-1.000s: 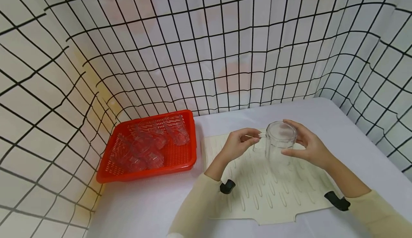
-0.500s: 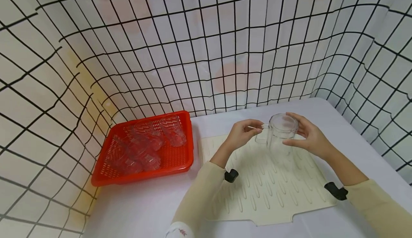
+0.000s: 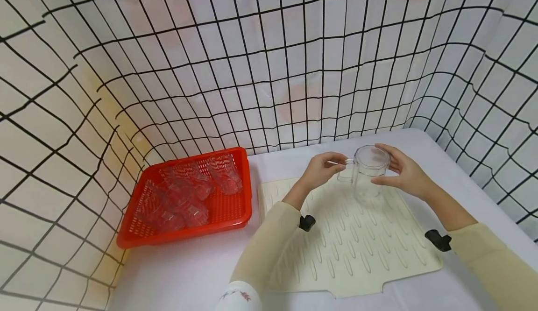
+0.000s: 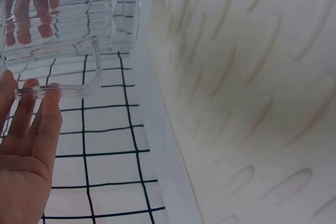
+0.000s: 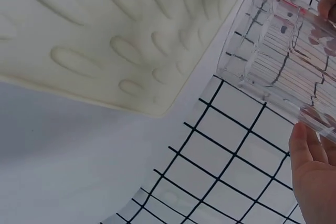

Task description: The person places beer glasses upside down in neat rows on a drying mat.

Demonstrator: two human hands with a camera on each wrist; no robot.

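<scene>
A clear mug is held over the cream ribbed mat, one round end facing up. At its left side, my left hand pinches the handle between thumb and fingers. My right hand grips the mug's body from the right, thumb on the near side and fingers behind. Through the clear wall in the left wrist view, the right hand's fingertips show. In the right wrist view the mug lies slantwise beside the mat's edge.
To the left, a red plastic basket holds several clear items, some overlapping. Black wire grid panels with white sheeting behind enclose the back and both sides. A white surface lies under the basket and mat.
Both hands and the mug have shifted slightly up and to the right in the head view, away from the body. The holds on handle and body stay the same.
</scene>
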